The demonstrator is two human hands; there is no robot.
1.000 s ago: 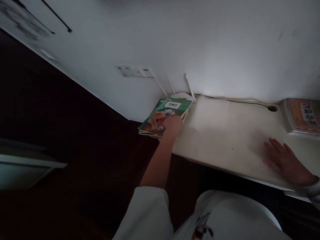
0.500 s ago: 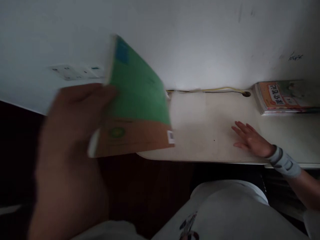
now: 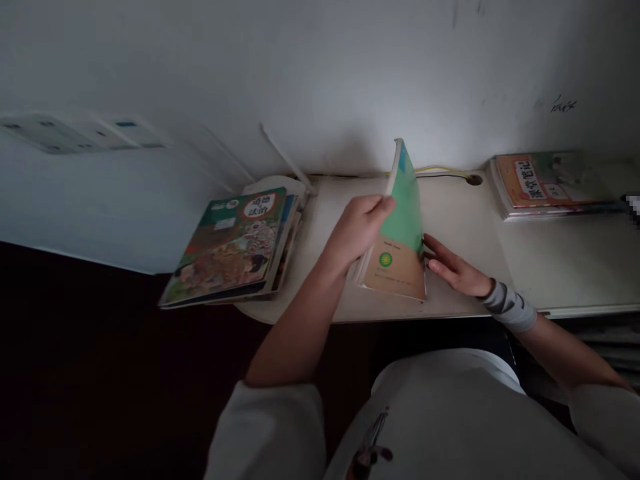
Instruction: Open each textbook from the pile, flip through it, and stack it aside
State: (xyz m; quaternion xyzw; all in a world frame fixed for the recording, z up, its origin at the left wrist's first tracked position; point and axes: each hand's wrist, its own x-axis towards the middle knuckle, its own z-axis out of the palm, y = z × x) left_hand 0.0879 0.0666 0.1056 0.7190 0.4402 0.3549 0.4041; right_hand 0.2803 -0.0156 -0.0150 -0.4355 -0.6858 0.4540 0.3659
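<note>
A green and brown book (image 3: 400,233) is held tilted up over the white desk (image 3: 455,233), its cover facing right and toward me. My left hand (image 3: 357,230) grips it by its left edge, thumb on the cover. At the book's right edge is my right hand (image 3: 459,272), with a grey wrist band; its fingers are apart, and the tips of some are hidden behind the book. It is not clear whether they touch it. A stack of books (image 3: 230,243) with an illustrated top cover lies at the desk's left end.
Another stack of books (image 3: 547,183) lies at the right against the wall. A white device with upright antennas (image 3: 285,157) stands behind the left stack. Yellow and black cables run along the wall to a round hole (image 3: 474,179). Wall sockets (image 3: 80,133) are at upper left.
My left hand has brought the book from the left to over the middle of the desk. My right hand has moved left to the book's edge. The left stack has come into view.
</note>
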